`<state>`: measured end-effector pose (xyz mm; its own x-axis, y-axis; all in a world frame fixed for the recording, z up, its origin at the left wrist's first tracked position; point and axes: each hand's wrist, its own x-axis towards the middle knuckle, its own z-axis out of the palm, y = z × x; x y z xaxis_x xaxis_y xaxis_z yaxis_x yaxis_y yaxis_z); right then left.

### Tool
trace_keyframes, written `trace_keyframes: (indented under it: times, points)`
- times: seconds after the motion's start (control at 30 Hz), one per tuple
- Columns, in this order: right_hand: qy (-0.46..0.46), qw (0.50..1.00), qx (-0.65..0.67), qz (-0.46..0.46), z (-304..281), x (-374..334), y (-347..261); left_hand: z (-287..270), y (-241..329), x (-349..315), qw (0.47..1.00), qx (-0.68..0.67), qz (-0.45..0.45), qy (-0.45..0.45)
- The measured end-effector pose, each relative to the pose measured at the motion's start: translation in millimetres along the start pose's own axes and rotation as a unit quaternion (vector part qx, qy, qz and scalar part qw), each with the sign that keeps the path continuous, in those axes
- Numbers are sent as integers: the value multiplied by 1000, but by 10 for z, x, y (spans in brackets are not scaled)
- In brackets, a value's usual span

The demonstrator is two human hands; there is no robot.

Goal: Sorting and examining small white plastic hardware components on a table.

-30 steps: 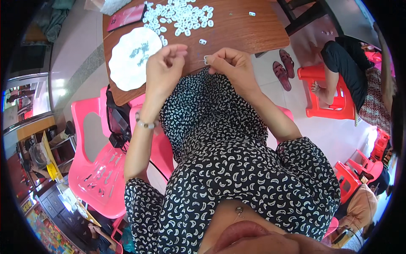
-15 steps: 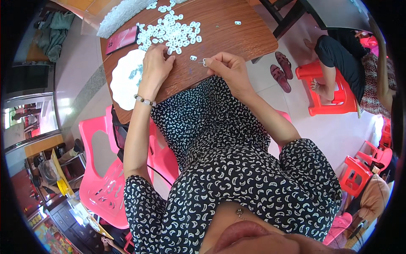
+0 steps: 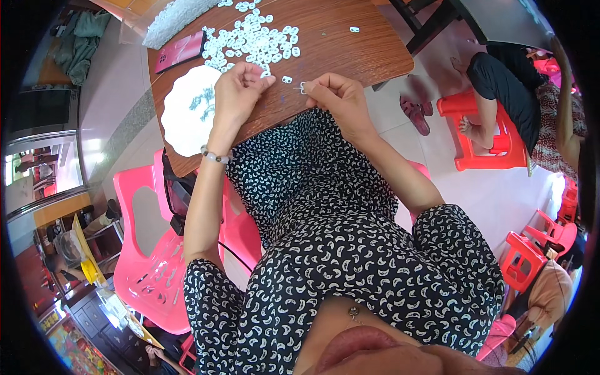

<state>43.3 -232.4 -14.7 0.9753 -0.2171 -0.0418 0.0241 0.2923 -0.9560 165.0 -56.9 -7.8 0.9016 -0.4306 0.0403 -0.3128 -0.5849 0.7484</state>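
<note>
My left hand (image 3: 239,97), with a bead bracelet at its wrist, is closed in a pinch at the near edge of a pile of small white two-holed pieces (image 3: 253,39). Between its thumb and finger shows one small white piece (image 3: 265,74). To the right, my right hand (image 3: 340,103) pinches another small white two-holed piece (image 3: 304,88), with a thin pin-like end sticking out toward the left. A single loose white piece (image 3: 287,80) lies on the table between the two hands.
The brown wooden table (image 3: 350,59) carries a scalloped white plate (image 3: 178,119), a pink flat case (image 3: 179,52) and a white textured bundle (image 3: 181,24). A lone piece (image 3: 355,29) lies farther right. Pink chairs (image 3: 147,275) stand at left; someone sits near a red stool (image 3: 490,150).
My left hand has come away from the pile, slightly to the right, and now shows a white piece at its fingertips. My right hand has barely moved.
</note>
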Motion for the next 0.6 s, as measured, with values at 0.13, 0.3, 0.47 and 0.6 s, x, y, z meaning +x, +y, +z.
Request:
trace_keyframes:
  times: [0.13, 0.3, 0.47, 0.6]
  points:
    - [7, 1000, 6, -7, 21, -8, -16, -34, 222, -284, 869, -457, -167, -88]
    - [5, 1000, 19, -2, 37, -31, 7, -41, 272, -568, 765, -595, -222, -108]
    - [-5, 1000, 6, 5, 73, -70, 9, -104, 302, -738, 749, -618, -220, -97]
    - [-10, 1000, 22, 10, 106, -113, -10, -109, 248, -812, 756, -610, -221, -80]
